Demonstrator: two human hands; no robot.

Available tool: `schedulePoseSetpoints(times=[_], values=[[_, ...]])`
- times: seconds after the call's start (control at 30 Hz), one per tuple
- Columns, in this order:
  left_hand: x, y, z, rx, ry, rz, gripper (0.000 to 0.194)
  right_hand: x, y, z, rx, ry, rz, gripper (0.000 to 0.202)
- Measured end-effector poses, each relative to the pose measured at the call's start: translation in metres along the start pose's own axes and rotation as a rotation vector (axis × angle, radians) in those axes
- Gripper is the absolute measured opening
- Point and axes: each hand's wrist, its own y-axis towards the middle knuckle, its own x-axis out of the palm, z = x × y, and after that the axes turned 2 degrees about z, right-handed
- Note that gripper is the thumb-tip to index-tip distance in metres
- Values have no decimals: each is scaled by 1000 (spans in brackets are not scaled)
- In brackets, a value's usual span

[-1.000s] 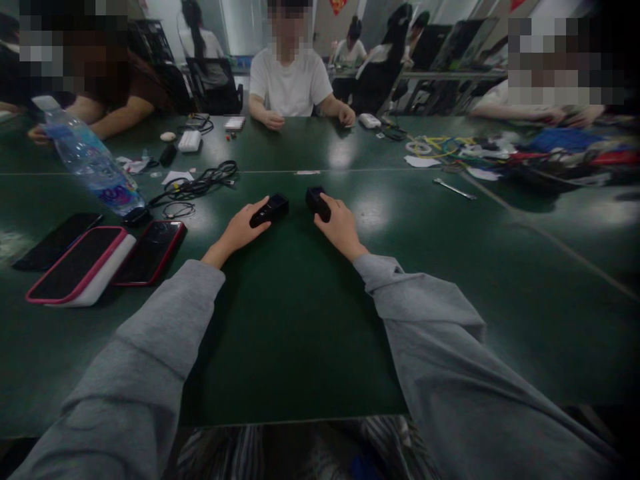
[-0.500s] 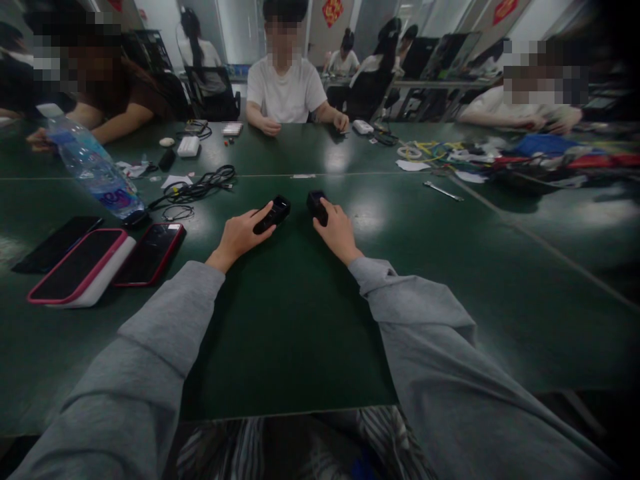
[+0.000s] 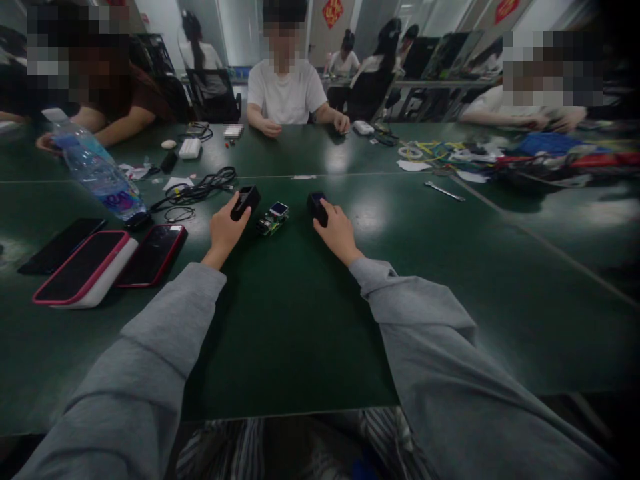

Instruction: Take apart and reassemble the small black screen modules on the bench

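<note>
One black casing (image 3: 253, 202) in the left hand (image 3: 225, 230), a bare circuit board (image 3: 273, 219), a second black casing (image 3: 315, 205) in the right hand (image 3: 340, 230).
Far left, a clear bottle (image 3: 97, 170) wears a blue label; its fill is hard to tell. The left fingers grasp their casing, open on top, contents unreadable. Just beside it, on the green table (image 3: 300, 333), lies the board, green-edged with a small dark screen in a pale frame. The right fingers grip their casing.
</note>
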Motion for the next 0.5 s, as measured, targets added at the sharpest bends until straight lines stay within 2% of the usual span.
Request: schedulePoseSetpoints(times=[0.1,0.2,0.37,0.5], values=[[4,3,-8,-32,40,-145,59,0,0,-1,2,2,-13,60],[6,1,-5,69,64,-225,61,0,0,-1,3,-1,-18,60],[8,-3,3,247,164,-219,67,1,1,-2,-4,-16,-24,60],[7,-5,7,390,161,-234,67,0,0,-3,-6,-23,-25,59]])
